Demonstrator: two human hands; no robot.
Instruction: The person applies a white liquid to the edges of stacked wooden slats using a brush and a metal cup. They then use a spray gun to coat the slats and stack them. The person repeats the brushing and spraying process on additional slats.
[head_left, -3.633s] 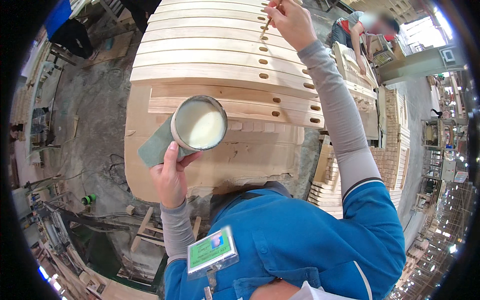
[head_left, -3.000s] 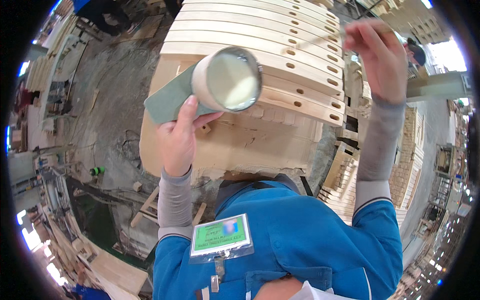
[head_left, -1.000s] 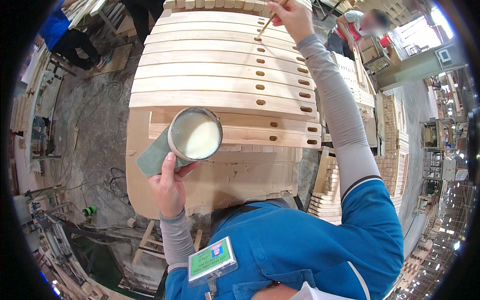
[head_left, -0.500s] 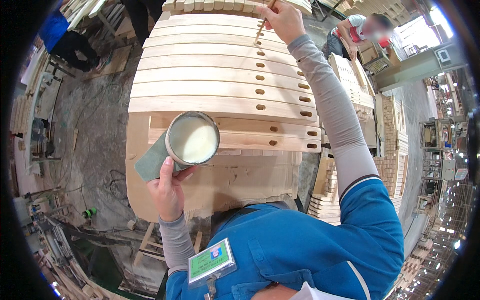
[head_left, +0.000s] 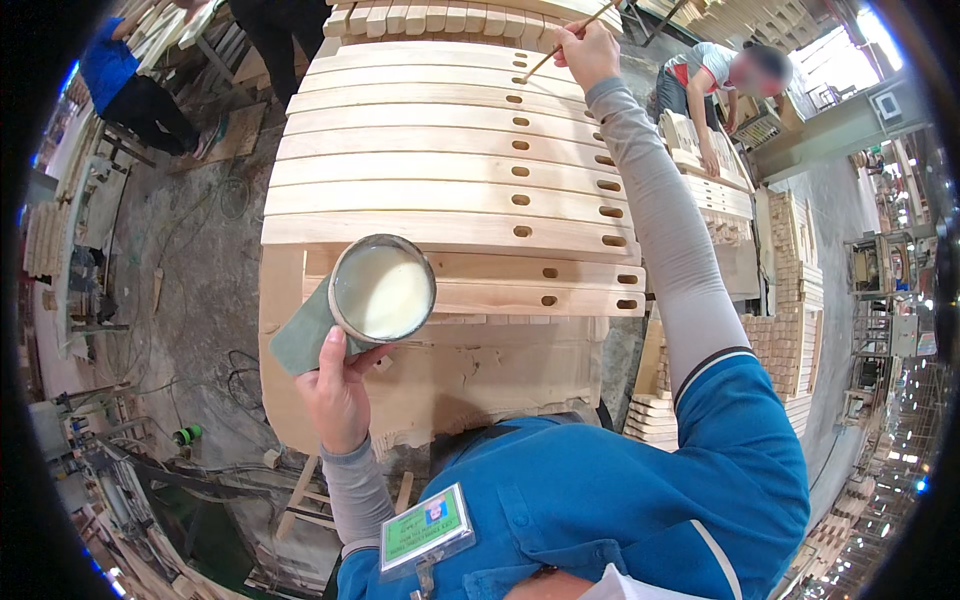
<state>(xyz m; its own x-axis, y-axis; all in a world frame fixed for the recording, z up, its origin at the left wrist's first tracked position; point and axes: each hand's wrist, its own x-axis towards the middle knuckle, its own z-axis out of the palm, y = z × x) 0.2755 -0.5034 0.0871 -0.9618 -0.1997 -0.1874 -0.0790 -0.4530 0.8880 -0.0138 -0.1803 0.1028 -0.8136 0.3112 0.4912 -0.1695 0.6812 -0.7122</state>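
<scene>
My left hand (head_left: 338, 395) grips a round cup (head_left: 347, 285) holding creamy white liquid. A flat grey-green piece (head_left: 303, 335) sticks out beside the cup above my fingers; whether it is joined to the cup I cannot tell. Far out over the work, my right hand (head_left: 590, 52) pinches a thin wooden stick (head_left: 541, 65). The stick slants down to the left, its tip at an oval slot in one of the far wooden slats. These pale slats (head_left: 400, 172) lie side by side, with oval slots toward their right ends. Two more slotted slats (head_left: 450, 297) sit lower, nearer me.
Brown cardboard (head_left: 480, 375) lies under the near slats. More wooden pieces (head_left: 440, 18) line up at the far end. At the right a co-worker (head_left: 705, 75) bends over another slat stack (head_left: 715, 190). Two other people stand at far left, one in blue (head_left: 112, 65). Cables cross the floor.
My right hand has shifted right and slightly nearer, and the stick leans over more. The cup stays about where it was in my left hand. The co-worker's hand has reached down onto their slats.
</scene>
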